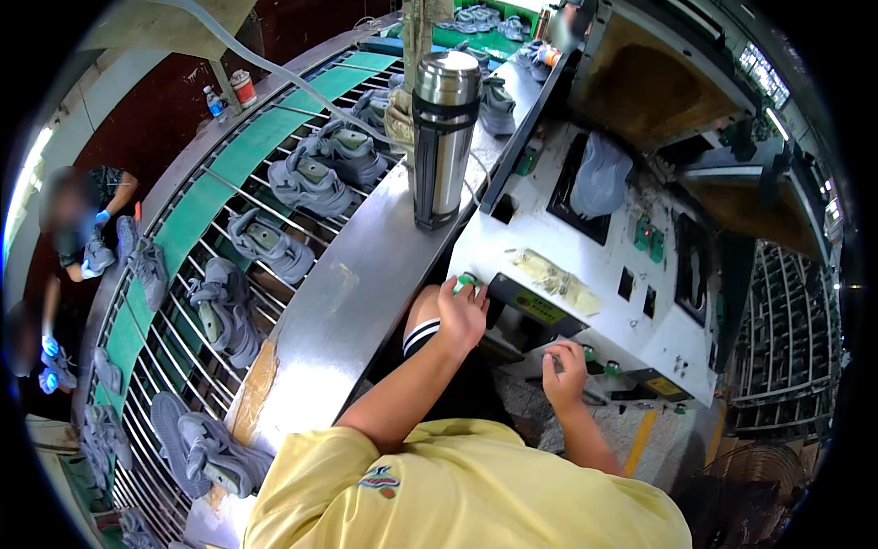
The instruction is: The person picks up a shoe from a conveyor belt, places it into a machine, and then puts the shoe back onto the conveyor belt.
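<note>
My left hand [463, 317] is at the front of a white machine [512, 240], fingers apart and against or just beside a green push button [466, 278]. Lower along the same front, my right hand [566, 373] hovers beside a second green button [588, 352], its thumb apart from loosely bent fingers. Neither hand holds anything. A grey shoe-shaped piece [602, 174] sits in a black-framed opening on top of the machine, below a raised lid [654, 78] with a brown inner face. Another black-framed opening [695, 265] lies to its right.
A steel thermos [445, 137] stands on the metal ledge [334, 297] to my left. Beyond runs a curved rod conveyor [174, 352] carrying several grey shoes [270, 245]. Two people work at its far left, one holding a shoe in a blue glove [91, 267]. A wire rack [782, 339] stands right.
</note>
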The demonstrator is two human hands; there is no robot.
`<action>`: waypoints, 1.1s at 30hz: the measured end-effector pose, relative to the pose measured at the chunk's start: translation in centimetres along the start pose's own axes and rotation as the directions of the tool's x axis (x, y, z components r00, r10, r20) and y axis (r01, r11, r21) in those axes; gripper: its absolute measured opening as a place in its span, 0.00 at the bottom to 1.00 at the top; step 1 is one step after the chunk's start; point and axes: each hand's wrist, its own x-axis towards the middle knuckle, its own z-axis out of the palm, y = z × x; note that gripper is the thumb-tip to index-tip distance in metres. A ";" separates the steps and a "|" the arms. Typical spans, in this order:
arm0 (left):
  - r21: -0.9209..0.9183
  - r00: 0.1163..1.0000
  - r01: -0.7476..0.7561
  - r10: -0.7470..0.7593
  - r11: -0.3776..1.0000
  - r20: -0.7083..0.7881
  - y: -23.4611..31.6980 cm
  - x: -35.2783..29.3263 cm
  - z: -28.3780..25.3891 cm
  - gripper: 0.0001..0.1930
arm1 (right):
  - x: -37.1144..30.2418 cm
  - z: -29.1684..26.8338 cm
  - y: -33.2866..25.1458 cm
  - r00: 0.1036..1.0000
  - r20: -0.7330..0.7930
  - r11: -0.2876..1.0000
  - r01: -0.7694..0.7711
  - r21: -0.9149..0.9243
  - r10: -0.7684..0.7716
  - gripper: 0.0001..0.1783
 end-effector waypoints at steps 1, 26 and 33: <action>0.085 1.000 0.012 -0.011 0.996 -0.011 0.1 0.0 -0.2 0.43 | -1.4 0.3 0.6 0.999 0.015 0.999 -0.031 0.024 0.031 0.02; 0.955 0.419 0.270 0.908 -0.124 0.000 42.2 -17.8 -19.9 0.49 | -2.7 17.5 -2.5 0.871 0.469 0.984 0.073 0.165 -0.144 0.05; 0.969 0.137 0.244 0.989 0.026 -0.061 39.6 -16.1 -19.6 0.44 | -2.6 17.6 -2.9 0.881 0.452 0.980 0.056 0.190 -0.138 0.05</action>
